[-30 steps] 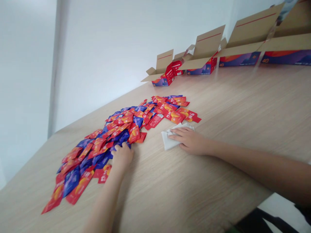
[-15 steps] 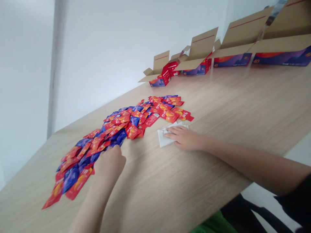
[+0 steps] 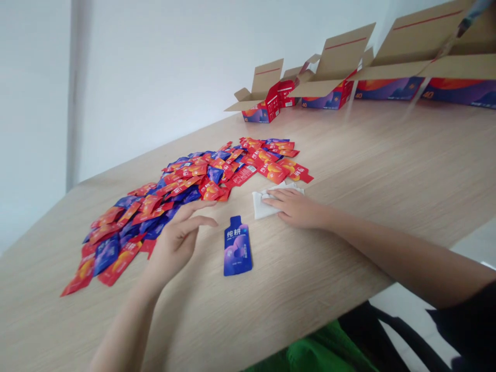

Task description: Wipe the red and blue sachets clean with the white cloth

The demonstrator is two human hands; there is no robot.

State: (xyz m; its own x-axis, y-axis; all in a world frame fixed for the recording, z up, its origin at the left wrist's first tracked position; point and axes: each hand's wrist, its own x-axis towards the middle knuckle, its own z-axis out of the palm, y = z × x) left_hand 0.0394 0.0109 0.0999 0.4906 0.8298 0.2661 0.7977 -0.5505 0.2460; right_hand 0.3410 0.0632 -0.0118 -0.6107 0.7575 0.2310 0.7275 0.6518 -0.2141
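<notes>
A single blue pouch (image 3: 237, 248) with a narrow neck and purple print lies flat on the table, its neck pointing away from me. Just left of it is my left hand (image 3: 180, 243), fingers apart and holding nothing. Behind that hand spreads a long heap of red and blue pouches (image 3: 186, 178), which the hand partly hides. My right hand (image 3: 292, 207) rests flat, its fingers stretched over a folded white cloth (image 3: 263, 207) at the heap's right end. Part of the cloth is hidden beneath the fingers.
Several printed cartons with raised flaps stand along the back, among them a small one (image 3: 256, 112), a middle one (image 3: 321, 101) and a wider one (image 3: 389, 89). The pale wooden table (image 3: 387, 170) has its near edge in front of me. A white wall rises behind.
My left hand has opened from a fist. A blue pouch now lies on the table to its right. My right hand stays on the cloth. The view has shifted slightly.
</notes>
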